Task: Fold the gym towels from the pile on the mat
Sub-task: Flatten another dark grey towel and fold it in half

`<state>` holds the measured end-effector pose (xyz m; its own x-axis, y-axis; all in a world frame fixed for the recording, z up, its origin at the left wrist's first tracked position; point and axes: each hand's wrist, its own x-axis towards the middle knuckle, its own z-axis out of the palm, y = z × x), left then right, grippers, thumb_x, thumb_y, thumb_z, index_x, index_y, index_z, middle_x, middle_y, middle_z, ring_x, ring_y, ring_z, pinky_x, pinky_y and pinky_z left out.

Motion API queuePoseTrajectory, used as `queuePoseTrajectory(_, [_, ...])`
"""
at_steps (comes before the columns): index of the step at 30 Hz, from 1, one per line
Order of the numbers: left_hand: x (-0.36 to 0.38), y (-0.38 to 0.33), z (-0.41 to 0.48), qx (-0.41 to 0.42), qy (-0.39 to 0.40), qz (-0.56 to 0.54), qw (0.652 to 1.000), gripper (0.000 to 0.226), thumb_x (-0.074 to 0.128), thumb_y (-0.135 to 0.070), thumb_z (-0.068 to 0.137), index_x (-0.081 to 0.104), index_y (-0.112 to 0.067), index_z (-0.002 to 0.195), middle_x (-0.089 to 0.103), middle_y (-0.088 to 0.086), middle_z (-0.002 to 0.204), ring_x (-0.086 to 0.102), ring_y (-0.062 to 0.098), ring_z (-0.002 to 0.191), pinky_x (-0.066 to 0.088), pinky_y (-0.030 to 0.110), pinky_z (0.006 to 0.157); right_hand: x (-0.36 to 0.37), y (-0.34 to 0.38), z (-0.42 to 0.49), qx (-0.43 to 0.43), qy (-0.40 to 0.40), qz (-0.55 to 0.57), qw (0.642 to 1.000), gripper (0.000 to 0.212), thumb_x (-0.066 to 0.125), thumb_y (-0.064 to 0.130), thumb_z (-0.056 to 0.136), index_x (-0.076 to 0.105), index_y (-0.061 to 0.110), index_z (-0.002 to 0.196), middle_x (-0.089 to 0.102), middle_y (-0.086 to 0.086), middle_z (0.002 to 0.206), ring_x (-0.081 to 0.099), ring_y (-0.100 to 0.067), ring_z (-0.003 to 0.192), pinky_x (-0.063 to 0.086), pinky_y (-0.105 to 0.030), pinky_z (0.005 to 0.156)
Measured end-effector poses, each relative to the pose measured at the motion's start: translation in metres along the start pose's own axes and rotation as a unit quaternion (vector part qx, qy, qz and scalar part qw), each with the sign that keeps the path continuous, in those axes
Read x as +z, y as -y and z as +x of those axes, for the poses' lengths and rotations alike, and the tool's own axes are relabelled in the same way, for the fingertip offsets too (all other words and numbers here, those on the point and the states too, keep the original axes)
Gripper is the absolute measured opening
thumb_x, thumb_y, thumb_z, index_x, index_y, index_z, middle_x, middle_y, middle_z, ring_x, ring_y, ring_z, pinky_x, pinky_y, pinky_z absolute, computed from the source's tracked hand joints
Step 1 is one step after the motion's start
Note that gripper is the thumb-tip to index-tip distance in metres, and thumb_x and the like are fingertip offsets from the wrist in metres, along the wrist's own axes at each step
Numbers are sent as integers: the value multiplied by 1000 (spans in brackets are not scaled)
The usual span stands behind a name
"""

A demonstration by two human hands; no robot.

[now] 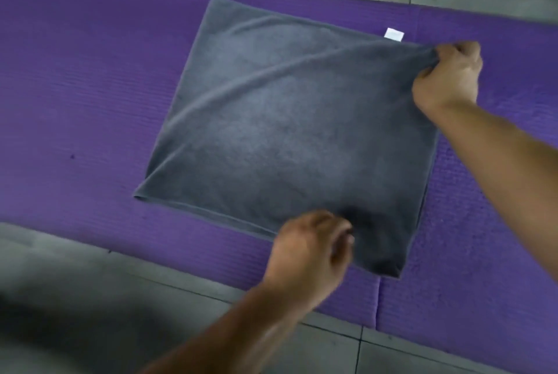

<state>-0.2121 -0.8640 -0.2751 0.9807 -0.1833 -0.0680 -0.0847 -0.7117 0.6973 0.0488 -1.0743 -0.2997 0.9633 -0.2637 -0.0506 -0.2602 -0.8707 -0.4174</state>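
1. Fingers (453, 51) are shown over a purple mat (75, 86).
2. A grey towel (287, 138) is spread on it.
3. Its far-right corner is gripped by the right hand (447, 77), the cloth lying leftward.
4. The left hand (311, 249) is curled at the near edge; its hold cannot be told.

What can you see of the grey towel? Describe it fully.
The towel is dark grey terry cloth, spread as a rough rectangle on the purple mat. Long creases run diagonally. A white tag shows at its far edge. The right hand grips its bunched far right corner; the blurred left hand meets its near edge, grip unclear.
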Motion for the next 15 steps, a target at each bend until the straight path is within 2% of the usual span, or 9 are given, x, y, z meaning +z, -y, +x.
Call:
queuePoseTrajectory(2, [-44,30,2,-135,-80,47,987,10,62,-24,92,71,-23,95,70,-2,93,66,20,80,56,33,71,-1,12,-12,8,13,-43,999,36,46,8,89,56,-2,123,34,-22,146,37,-46,127,40,-46,103])
queuePoseTrajectory(4, [-92,69,0,-267,-111,78,954,7,61,-23,91,66,-19,88,67,7,91,65,31,82,49,35,68,-1,30,-28,14,15,-77,997,39,53,10,85,55,0,123,28,-22,151,34,-47,131,39,-52,104])
queuePoseTrajectory(6, [-132,106,-6,-378,-141,77,912,14,60,-28,90,61,-14,92,64,18,94,62,42,88,45,39,70,6,51,-48,-60,12,-146,987,44,59,14,81,58,4,124,30,-22,152,29,-44,138,30,-57,111])
queuePoseTrajectory(8, [-158,137,-14,-494,-165,45,852,33,64,-32,88,60,-10,113,63,23,113,61,44,103,48,44,86,17,79,-69,-165,15,-203,965,38,64,18,79,67,8,116,41,-19,146,28,-41,141,19,-61,116])
queuePoseTrajectory(9, [-166,151,-17,-538,-169,22,825,44,67,-36,86,59,-9,119,62,23,120,61,43,107,50,46,92,22,96,-79,-199,20,-224,954,33,66,19,80,70,8,111,47,-18,141,31,-40,138,18,-60,116])
queuePoseTrajectory(10, [-173,161,-20,-567,-171,-2,806,52,68,-44,81,60,-8,118,64,23,119,63,42,105,52,46,93,26,113,-89,-224,37,-241,944,29,66,22,82,72,10,107,54,-17,133,38,-40,132,23,-56,114])
queuePoseTrajectory(11, [-179,170,-22,-582,-170,-22,795,55,67,-51,76,64,-7,109,68,24,111,66,41,99,55,47,90,29,129,-100,-250,72,-237,936,25,65,25,85,72,12,105,60,-16,122,47,-39,122,33,-51,107])
queuePoseTrajectory(13, [-186,184,-24,-577,-153,-63,800,56,62,-57,71,70,-3,85,71,27,91,71,41,86,60,49,81,34,146,-128,-304,216,-142,917,18,67,32,89,70,17,98,64,-7,101,61,-34,101,47,-39,87])
queuePoseTrajectory(15, [-189,197,-23,-567,-169,-109,799,52,67,-54,71,68,-2,71,71,25,77,73,38,75,61,53,76,39,147,-159,-345,371,-81,858,23,76,43,84,68,22,91,58,6,89,62,-21,88,45,-29,73])
